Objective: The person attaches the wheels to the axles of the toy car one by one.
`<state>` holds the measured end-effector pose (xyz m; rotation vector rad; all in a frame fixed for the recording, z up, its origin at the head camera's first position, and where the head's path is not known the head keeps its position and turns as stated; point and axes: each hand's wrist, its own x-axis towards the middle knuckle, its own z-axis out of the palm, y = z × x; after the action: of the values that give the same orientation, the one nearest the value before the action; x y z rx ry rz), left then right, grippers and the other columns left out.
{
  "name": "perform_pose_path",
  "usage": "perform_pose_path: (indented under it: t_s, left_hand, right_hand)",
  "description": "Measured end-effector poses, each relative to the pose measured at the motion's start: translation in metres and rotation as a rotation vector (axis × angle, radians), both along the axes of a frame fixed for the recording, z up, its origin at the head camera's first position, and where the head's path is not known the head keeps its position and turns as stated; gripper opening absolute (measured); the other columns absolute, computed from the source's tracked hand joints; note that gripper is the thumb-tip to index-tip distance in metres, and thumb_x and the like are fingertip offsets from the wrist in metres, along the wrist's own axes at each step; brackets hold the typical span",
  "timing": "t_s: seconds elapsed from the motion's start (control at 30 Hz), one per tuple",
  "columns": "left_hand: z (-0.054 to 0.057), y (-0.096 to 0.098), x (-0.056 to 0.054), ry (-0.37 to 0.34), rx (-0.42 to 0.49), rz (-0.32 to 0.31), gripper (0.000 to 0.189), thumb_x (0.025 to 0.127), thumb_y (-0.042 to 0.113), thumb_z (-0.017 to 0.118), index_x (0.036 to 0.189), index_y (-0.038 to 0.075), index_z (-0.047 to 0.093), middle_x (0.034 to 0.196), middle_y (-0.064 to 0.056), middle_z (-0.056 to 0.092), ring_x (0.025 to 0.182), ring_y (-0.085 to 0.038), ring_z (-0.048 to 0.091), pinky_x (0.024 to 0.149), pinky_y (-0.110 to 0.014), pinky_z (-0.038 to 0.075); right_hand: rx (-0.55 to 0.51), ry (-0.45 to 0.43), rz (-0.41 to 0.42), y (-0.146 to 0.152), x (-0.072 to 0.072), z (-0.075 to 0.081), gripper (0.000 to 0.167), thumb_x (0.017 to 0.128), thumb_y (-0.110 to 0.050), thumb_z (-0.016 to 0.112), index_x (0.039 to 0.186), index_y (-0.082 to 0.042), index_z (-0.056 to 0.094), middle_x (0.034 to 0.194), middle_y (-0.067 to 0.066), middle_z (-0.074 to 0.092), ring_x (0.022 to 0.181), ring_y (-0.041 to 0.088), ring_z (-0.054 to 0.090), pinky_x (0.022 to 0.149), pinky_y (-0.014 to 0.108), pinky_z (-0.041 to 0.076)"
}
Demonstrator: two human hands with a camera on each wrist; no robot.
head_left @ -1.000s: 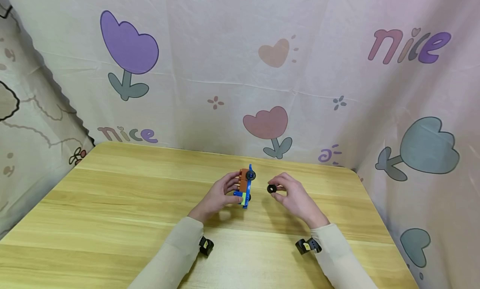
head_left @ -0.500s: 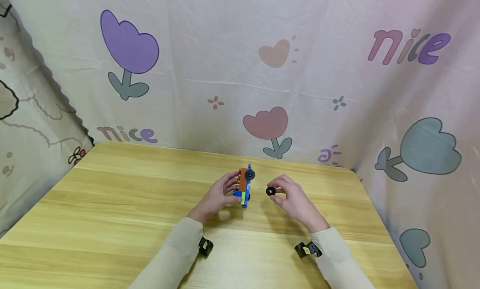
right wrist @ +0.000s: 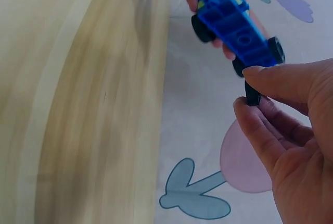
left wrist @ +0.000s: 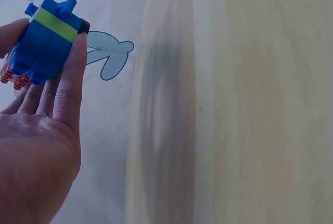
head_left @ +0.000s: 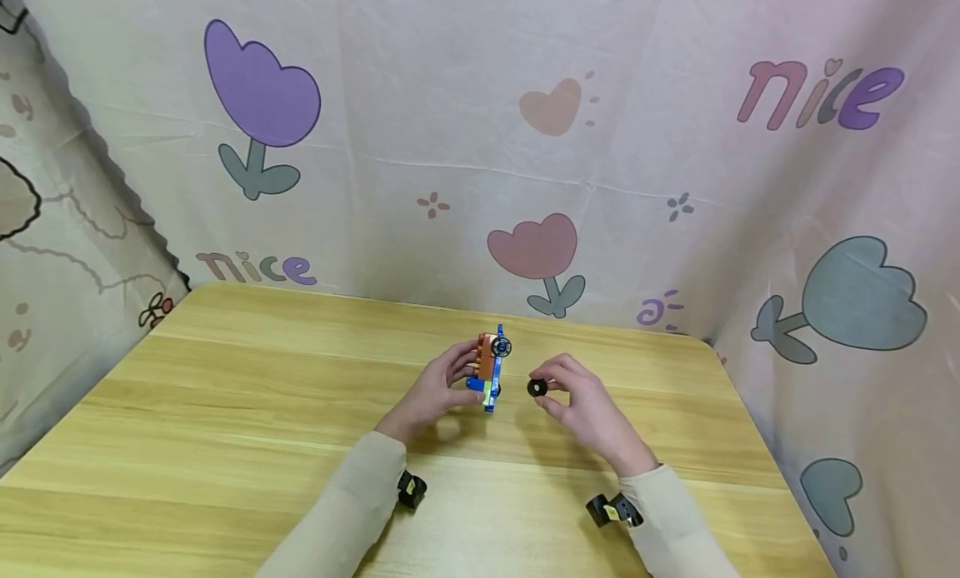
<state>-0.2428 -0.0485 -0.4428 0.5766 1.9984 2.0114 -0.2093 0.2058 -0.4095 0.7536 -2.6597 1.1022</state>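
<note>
My left hand (head_left: 431, 396) grips a toy brick car (head_left: 487, 368) by one end, above the table. The car has a blue base with orange, blue and lime-green bricks; it is tipped on its side, its underside facing my right hand (head_left: 592, 407). In the right wrist view the blue underside (right wrist: 229, 28) shows, with black wheels (right wrist: 202, 29) at three of its corners. A loose black wheel (right wrist: 252, 92) is pinched between my right thumb and fingers, a short gap to the right of the car in the head view. Left fingers partly hide behind the car.
The wooden table (head_left: 262, 411) spreads beneath both hands. Behind it hangs a pale curtain (head_left: 420, 128) printed with flowers and lettering. Each wrist carries a small black camera (head_left: 411, 490) over a beige sleeve (head_left: 345, 503).
My right hand, with the wheel, has moved slightly left and towards me, closer to the car. The left hand and the car have stayed almost still.
</note>
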Motion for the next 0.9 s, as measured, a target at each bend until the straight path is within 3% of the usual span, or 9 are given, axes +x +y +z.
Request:
perform_pose_path:
  t_s: [0.57,0.9]
  left_hand:
    - [-0.003,-0.001,-0.002,-0.036,0.005,0.007,0.081,0.083,-0.004,0.072,0.152,0.002,0.029,0.149,-0.018,0.041,0.132,-0.035,0.042,0.111,-0.044,0.030]
    - [-0.001,0.002,-0.002,-0.021,0.012,-0.010,0.081,0.084,-0.004,0.072,0.152,0.001,0.028,0.148,-0.019,0.042,0.131,-0.036,0.043,0.111,-0.045,0.030]
  right_hand:
    - [-0.102,-0.015,0.062,-0.009,0.012,0.002,0.032,0.084,0.006,0.074,0.112,-0.009,0.069,0.112,-0.005,0.059,0.095,0.016,0.066,0.085,0.035,0.054]
    - [-0.084,0.067,0.131,-0.018,0.017,0.007,0.034,0.083,0.006,0.075,0.113,-0.009,0.067,0.112,-0.003,0.059,0.095,0.013,0.066,0.083,0.029,0.054]
